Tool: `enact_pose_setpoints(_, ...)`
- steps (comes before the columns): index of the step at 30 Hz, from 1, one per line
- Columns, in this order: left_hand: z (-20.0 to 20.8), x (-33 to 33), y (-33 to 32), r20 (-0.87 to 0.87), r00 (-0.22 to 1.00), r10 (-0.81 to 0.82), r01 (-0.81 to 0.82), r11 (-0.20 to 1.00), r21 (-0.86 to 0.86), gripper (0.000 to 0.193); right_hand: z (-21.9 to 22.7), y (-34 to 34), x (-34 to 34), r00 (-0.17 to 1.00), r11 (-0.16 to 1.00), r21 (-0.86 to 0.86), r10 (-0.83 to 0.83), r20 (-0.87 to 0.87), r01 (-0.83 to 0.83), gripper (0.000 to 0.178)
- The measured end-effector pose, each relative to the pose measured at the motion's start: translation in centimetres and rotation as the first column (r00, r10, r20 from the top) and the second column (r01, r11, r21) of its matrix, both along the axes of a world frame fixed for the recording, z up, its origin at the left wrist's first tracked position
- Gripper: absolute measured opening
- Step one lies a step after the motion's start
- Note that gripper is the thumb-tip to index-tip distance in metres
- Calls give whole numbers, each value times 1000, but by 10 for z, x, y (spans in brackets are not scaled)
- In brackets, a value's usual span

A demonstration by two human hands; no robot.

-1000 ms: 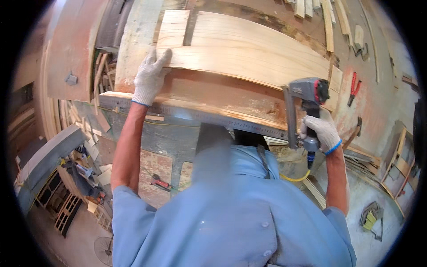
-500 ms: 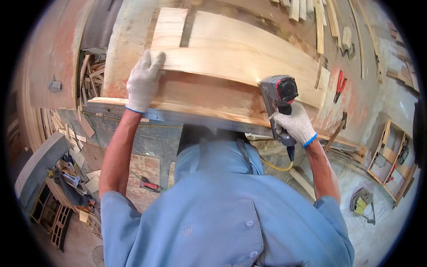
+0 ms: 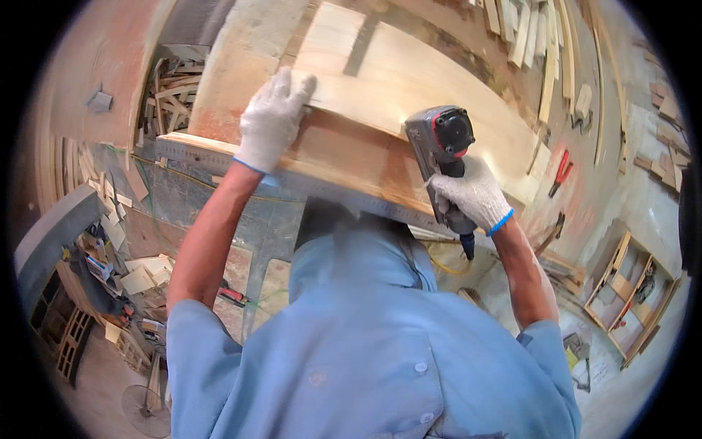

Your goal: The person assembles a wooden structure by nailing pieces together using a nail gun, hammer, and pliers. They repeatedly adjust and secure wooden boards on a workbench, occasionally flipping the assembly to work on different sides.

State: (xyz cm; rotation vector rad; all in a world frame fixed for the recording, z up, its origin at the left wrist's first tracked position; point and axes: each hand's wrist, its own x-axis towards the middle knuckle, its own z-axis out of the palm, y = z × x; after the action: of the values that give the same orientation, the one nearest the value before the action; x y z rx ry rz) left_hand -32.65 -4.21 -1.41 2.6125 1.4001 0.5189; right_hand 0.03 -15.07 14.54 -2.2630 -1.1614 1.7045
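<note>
A pale wooden panel point(image 3: 439, 88) lies on the workbench, with a dark gap between two of its pieces near the left end. My left hand point(image 3: 274, 121), in a white knit glove, rests open at the panel's near left edge, thumb spread from the fingers. My gloved right hand point(image 3: 474, 192) is wrapped around the handle of a grey and black air nail gun point(image 3: 431, 146) with red trim. The gun's upper end is at the panel's near edge; its exact contact is hidden. A hose fitting hangs below the handle.
A metal straightedge point(image 3: 351, 189) with a wood strip runs along the bench's near edge. Red-handled pliers point(image 3: 561, 174) lie to the right. Loose wood strips point(image 3: 523, 33) are at the far right, wood scraps point(image 3: 175, 91) at the left. A wooden frame point(image 3: 629, 293) stands lower right.
The whole view has turned and shifted. My right hand has carried the nail gun a little left along the panel's near edge. My left hand stays at the panel's left end.
</note>
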Motion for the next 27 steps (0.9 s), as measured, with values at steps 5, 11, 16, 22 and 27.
enact_pose_setpoints(5,-3,-1,-1,25,1000,-18,19,1000,-25,60,11,24,-37,993,997,70,33,-118,-25,19)
enact_pose_setpoints(11,-6,0,-2,53,999,-7,11,998,-64,61,13,54,-77,992,996,24,83,-100,-81,18)
enact_pose_setpoints(16,5,-11,-7,186,981,53,-20,984,-176,50,6,58,-76,983,992,8,124,-136,-124,20)
enact_pose_setpoints(22,11,-73,-26,316,874,370,-348,929,-125,45,6,83,-103,974,994,-46,87,-210,-99,20)
enact_pose_setpoints(27,9,-78,-39,230,886,402,-419,907,31,43,0,94,-131,971,983,-25,174,-163,-180,18)
